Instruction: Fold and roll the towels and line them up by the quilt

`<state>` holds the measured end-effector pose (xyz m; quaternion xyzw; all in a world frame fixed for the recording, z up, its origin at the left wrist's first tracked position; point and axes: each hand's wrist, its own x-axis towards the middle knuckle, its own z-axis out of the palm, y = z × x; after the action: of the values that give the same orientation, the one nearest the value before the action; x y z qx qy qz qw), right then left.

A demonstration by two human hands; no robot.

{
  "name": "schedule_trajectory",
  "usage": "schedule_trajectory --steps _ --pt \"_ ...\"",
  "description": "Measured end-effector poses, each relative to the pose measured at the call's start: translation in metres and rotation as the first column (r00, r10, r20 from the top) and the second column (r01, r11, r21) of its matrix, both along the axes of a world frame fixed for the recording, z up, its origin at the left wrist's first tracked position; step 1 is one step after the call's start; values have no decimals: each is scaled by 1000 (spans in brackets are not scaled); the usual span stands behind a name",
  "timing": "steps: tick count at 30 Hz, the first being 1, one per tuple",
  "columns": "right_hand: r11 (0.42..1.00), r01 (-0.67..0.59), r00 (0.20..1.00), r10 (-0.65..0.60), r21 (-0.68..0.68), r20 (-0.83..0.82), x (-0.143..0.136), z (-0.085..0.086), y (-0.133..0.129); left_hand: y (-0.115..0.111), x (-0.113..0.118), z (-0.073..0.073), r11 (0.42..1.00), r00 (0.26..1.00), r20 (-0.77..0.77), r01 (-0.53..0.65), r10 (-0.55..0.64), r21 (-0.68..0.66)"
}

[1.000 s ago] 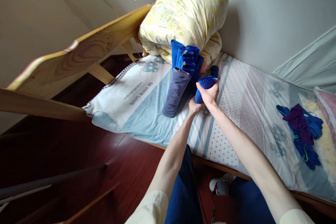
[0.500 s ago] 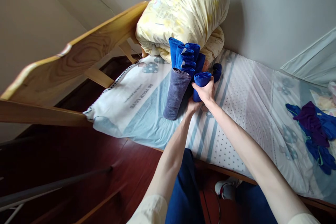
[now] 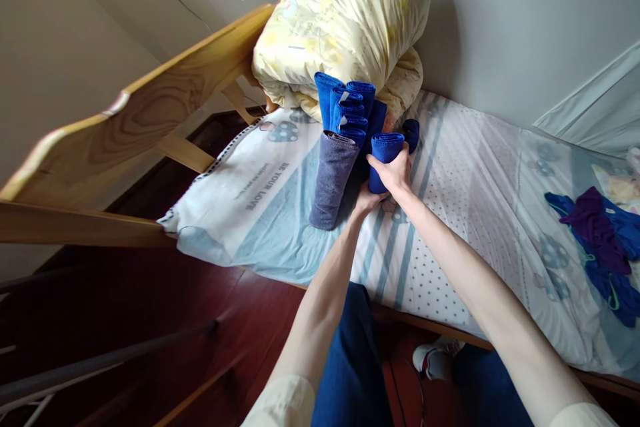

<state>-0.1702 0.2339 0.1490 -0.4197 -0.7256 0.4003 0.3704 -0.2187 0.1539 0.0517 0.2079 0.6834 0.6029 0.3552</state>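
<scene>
Now, far left, a wooden bed end (image 3: 145, 97), then a printed sheet (image 3: 240, 197) bearing a grey-blue roll (image 3: 331, 180), set just in front of a cluster of blue rolls (image 3: 356, 110) by a bulky yellow quilt (image 3: 345, 20). Next, just right of the grey-blue roll with a narrow gap between, the held blue roll (image 3: 387, 148): left hand (image 3: 369, 201) cupped at its foot, fingertips hidden; right hand (image 3: 397, 171) wrapped higher up, thumb across the near face, fingers closed round the right side. Compared with a second ago, tipped less to the right and shifted slightly left, away from a dark blue bundle (image 3: 411, 133) behind the right hand. Judging by that, more like steadying and positioning beside the others than rolling. Far right, well apart, crumpled blue and purple clothes (image 3: 600, 233).
</scene>
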Motion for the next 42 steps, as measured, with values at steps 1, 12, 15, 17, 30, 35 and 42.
schedule_trajectory --steps 1,12,15,17,30,35,42 --pt "1000 -8 1000 8 -2 5 -1 0 -1 0 -1 -1 1000 1000 -5 0 0 -2" --pt "993 -88 994 92 -76 53 48 -9 -5 -58 25 -18 994 902 -432 -27 -22 -108" --pt "982 -99 988 116 -161 102 92 -22 -22 -114 50 -23 972 802 -560 101 -206 -212" --pt "967 -98 985 129 -236 116 125 -29 -42 -140 64 -19 930 663 -651 260 -369 -261" --pt "835 257 966 -205 -486 157 409 -27 -226 -84 118 19 740 74 -801 439 -594 -509" --pt "755 570 821 -528 -324 216 520 -16 -203 -185 210 -27 575 -39 -707 551 -707 -605" --pt "696 717 631 -628 -33 455 644 -31 -128 -264 278 -47 637 -95 -745 454 -660 -623"
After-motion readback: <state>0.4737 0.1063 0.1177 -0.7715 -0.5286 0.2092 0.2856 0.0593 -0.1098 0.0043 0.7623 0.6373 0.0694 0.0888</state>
